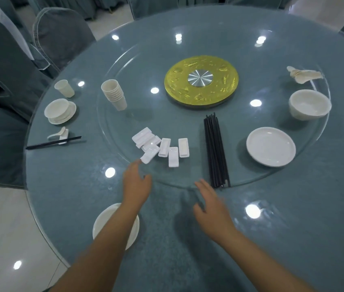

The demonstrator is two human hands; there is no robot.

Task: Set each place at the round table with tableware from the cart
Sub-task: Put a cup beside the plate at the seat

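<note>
My left hand (pixel 135 182) reaches forward, fingers apart, its tips just short of a heap of several white chopstick rests (pixel 160 147) on the glass turntable (pixel 112 127). My right hand (pixel 211 204) hovers open and empty near the turntable's front rim, left of a bundle of black chopsticks (pixel 216 150). A white plate (pixel 103 223) lies under my left forearm at the near table edge. On the turntable stand stacked white cups (pixel 114 94), a plate stack (pixel 270 146), stacked bowls (pixel 309 107) and white spoons (pixel 305 74).
A laid place sits at the left: cup (pixel 64 87), bowl on saucer (pixel 60 110), spoon on a rest (pixel 60 133), chopstick pair (pixel 53 142). A gold disc (pixel 201 81) marks the turntable's centre. Covered chairs (pixel 59 36) ring the table; pale floor lies at the lower left.
</note>
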